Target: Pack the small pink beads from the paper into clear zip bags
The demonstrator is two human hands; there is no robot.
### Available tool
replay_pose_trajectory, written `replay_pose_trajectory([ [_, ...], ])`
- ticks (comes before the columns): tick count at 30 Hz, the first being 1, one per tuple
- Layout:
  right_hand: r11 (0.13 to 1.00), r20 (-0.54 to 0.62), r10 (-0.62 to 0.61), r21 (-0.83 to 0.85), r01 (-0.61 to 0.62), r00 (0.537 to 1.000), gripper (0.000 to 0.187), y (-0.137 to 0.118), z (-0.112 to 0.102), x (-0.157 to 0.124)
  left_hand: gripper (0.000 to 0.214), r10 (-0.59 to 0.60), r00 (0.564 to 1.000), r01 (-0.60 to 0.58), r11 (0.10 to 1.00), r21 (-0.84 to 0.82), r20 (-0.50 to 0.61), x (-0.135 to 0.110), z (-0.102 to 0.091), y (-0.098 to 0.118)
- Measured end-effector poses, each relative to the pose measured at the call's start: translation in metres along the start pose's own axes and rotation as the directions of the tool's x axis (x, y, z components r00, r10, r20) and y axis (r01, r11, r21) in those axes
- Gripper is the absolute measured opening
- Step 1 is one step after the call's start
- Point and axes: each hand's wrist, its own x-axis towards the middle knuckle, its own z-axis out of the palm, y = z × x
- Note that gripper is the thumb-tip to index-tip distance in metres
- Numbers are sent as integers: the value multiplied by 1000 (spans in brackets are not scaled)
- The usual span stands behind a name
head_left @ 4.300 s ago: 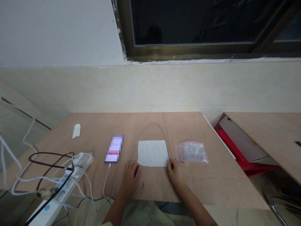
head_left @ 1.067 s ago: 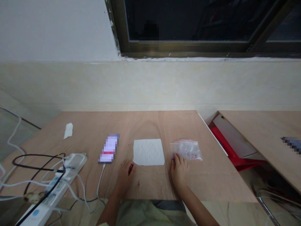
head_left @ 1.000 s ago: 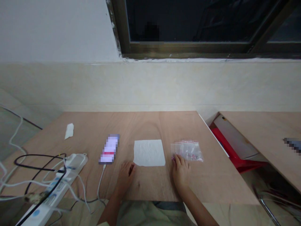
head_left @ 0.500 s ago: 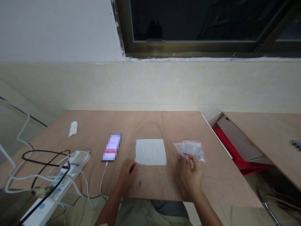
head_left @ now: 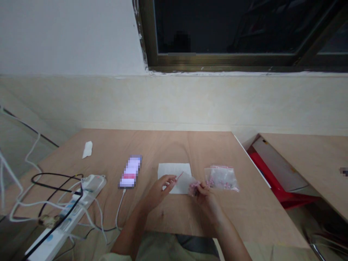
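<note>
- Over the near middle of a wooden table (head_left: 163, 145), both hands held a small clear bag (head_left: 186, 182) just above a white paper sheet (head_left: 170, 169).
- The left hand (head_left: 159, 189) had thumb and forefinger pinched shut on the bag's red-striped end.
- The right hand (head_left: 203, 195) had its fingers closed round the opposite end, where pink bits gathered.
- The bag's long axis ran slantwise, with the red strip pointing up and left and the pink end down and right.
- A second clear bag (head_left: 222, 178) of pink bits lay flat, just right of the right hand.
- A phone (head_left: 130, 172) lay left of the sheet, and a power strip (head_left: 81, 195) with tangled cables sat farther left.
</note>
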Motion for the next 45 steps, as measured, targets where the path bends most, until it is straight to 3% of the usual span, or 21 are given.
replay_pose_trajectory([
  [4, 997, 26, 45, -66, -43, 999, 27, 10, 13, 10, 19, -15, 998, 15, 1000, -6, 63, 3, -10, 9],
  [6, 989, -30, 47, -137, -50, 998, 28, 10, 14, 16, 18, -28, 998, 27, 1000, 7, 57, 4, -16, 8],
  [9, 923, -253, -140, -384, 33, 957, 27, 6, 19, 17, 17, -65, 997, 64, 998, 18, 40, 5, -23, 6],
  [10, 877, -273, -227, -474, 74, 935, 27, 3, 24, 14, 17, -81, 996, 81, 997, 15, 32, 5, -24, 6],
  [12, 793, -156, -308, -586, 164, 938, 24, -3, 37, 7, 16, -101, 995, 101, 995, -5, 24, 5, -24, 6],
  [14, 772, 85, -213, -596, 221, 973, 21, -7, 54, 0, 16, -110, 994, 111, 993, -30, 27, 4, -23, 7],
  [17, 759, 244, -96, -609, 229, 965, 22, -10, 74, -4, 17, -128, 991, 130, 990, -46, 32, -1, -21, 6],
  [24, 756, 298, 0, -624, 195, 955, 23, -9, 79, 0, 20, -195, 980, 196, 962, -189, 24, -17, -19, -6],
  [26, 755, 289, 15, -631, 179, 957, 22, -10, 78, -2, 19, -223, 972, 207, 962, -176, -78, -19, -17, -9],
  [29, 713, 245, 1, -680, 171, 970, 21, -11, 79, -7, 16, -251, 919, 237, 968, -85, -303, -22, -15, -10],
  [31, 672, 218, -33, -717, 183, 975, 20, -12, 80, -11, 14, -225, 901, 239, 971, -9, -371, -23, -15, -9],
  [34, 636, 266, -68, -731, 247, 962, 17, -14, 83, -15, 5, -127, 950, 154, 985, 75, -284, -24, -14, -6],
  [36, 619, 315, -69, -731, 288, 947, 15, -14, 85, -17, 15, -72, 972, 94, 991, 91, -225, -23, -14, -4],
  [40, 544, 208, -129, -802, 245, 970, 13, -11, 84, -15, 32, -27, 951, 74, 987, 144, -308, -21, -16, 0],
  [42, 573, 122, -172, -794, 200, 977, 11, -7, 83, -11, 37, 41, 946, 20, 983, 184, -320, -21, -15, 2],
  [45, 764, 83, -122, -628, 147, 989, 1, 1, 81, 0, 38, 132, 967, -96, 981, 169, -217, -24, -14, 2],
])
